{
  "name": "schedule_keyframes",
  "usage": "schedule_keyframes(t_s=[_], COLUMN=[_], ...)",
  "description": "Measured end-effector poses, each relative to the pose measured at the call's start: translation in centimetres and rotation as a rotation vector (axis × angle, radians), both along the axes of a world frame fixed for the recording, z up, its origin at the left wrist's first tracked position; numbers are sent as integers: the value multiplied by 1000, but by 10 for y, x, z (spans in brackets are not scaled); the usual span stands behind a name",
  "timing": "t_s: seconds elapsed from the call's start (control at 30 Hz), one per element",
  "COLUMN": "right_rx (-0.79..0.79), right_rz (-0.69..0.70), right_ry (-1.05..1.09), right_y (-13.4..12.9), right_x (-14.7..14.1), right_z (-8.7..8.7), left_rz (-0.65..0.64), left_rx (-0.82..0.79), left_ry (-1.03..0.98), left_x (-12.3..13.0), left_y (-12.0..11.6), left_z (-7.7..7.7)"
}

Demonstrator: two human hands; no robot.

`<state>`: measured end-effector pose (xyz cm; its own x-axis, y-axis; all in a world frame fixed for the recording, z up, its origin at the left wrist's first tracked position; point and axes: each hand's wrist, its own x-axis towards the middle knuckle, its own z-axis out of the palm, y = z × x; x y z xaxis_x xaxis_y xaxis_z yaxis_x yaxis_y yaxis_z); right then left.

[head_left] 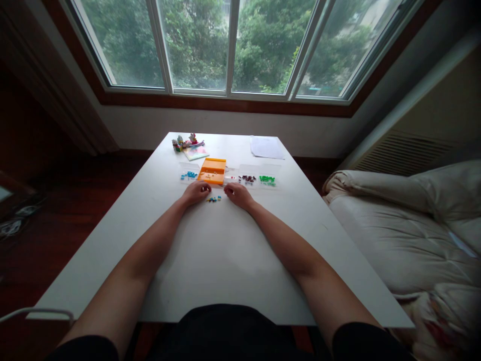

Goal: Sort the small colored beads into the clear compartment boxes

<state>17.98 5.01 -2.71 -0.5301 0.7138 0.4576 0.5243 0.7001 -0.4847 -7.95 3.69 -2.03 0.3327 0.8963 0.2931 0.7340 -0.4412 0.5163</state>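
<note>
My left hand [198, 192] rests on the white table with its fingers curled, just below the blue pieces [189, 175]. Its fingertips point towards my right hand [237, 194], whose fingers are also bent in. Whether either hand holds a small piece is too small to tell. Between and slightly below them lies a little group of blue and yellow pieces [214, 199]. An open orange box [214, 164] with small pieces in its near part stands just beyond the hands. To its right are dark brown pieces [248, 178] and green pieces [267, 179] in clear trays.
Small colourful figures [184, 143] and a pastel card [196, 152] are at the table's far left. White paper sheets [267, 147] lie at the far right. A cream sofa [391, 235] flanks the white table [225, 265] on the right.
</note>
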Motion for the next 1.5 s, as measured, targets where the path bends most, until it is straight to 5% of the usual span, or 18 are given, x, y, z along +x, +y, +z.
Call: schedule_keyframes(t_s=[0.57, 0.93, 1.5], right_rx=[22, 13, -9], right_rz=[-8, -14, 41], right_ry=[-4, 13, -8], right_y=[1, 3, 2], right_x=[1, 3, 4], right_z=[-2, -5, -3], left_rz=[13, 122, 77], left_rx=[-9, -22, -49], left_ry=[-38, -400, -550], left_x=[1, -3, 3], left_y=[0, 9, 14], left_z=[1, -5, -12])
